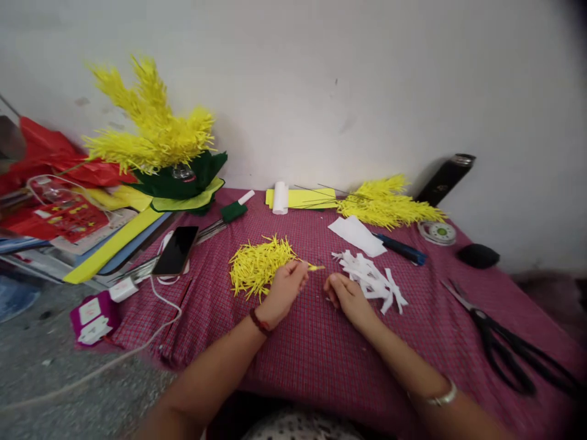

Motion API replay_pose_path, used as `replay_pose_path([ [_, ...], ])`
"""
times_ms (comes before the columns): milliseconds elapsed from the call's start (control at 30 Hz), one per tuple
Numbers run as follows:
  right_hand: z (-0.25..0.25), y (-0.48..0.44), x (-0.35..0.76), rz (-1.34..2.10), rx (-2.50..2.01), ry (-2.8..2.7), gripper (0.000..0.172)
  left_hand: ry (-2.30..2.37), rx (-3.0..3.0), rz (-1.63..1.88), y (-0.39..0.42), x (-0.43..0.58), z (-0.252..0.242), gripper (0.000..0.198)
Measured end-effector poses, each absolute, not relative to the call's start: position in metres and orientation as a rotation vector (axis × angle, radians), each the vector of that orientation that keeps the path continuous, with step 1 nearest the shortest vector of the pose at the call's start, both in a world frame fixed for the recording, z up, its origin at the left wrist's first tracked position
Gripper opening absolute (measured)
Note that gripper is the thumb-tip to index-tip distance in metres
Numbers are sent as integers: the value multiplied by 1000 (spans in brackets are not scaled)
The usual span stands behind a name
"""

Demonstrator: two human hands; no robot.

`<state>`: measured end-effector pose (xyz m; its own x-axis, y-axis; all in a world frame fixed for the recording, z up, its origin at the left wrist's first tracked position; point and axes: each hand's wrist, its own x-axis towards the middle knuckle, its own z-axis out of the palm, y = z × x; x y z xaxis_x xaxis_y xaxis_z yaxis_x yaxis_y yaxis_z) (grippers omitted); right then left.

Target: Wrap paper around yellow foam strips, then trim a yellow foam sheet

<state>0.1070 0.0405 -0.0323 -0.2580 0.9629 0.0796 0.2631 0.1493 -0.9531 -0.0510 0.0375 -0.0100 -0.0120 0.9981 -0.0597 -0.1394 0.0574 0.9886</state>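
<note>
My left hand (pixel 287 287) is closed in a pinch on a small yellow paper piece (pixel 315 267) whose tip sticks out to the right. It rests on the red checked cloth (pixel 312 342) beside a heap of yellow paper strips (pixel 257 266). My right hand (pixel 346 295) lies on the cloth with its fingers curled shut, just left of a pile of white paper strips (pixel 371 278). What the right fingers hold, if anything, is hidden.
Black scissors (pixel 504 342) lie at the right. A phone (pixel 175 249), a white cable and a charger sit at the left. At the back are yellow fringed stems (pixel 389 205), a white roll (pixel 280 197), a tape reel (pixel 439 232), a dark bottle (pixel 444 177) and a yellow-and-green paper bunch (pixel 158 143).
</note>
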Motion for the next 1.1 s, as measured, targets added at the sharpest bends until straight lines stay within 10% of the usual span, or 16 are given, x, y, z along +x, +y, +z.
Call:
replay_pose_path([
  [1100, -37, 48, 110, 1267, -917, -1962, 37, 1133, 1442, 834, 41, -48, -27, 46],
])
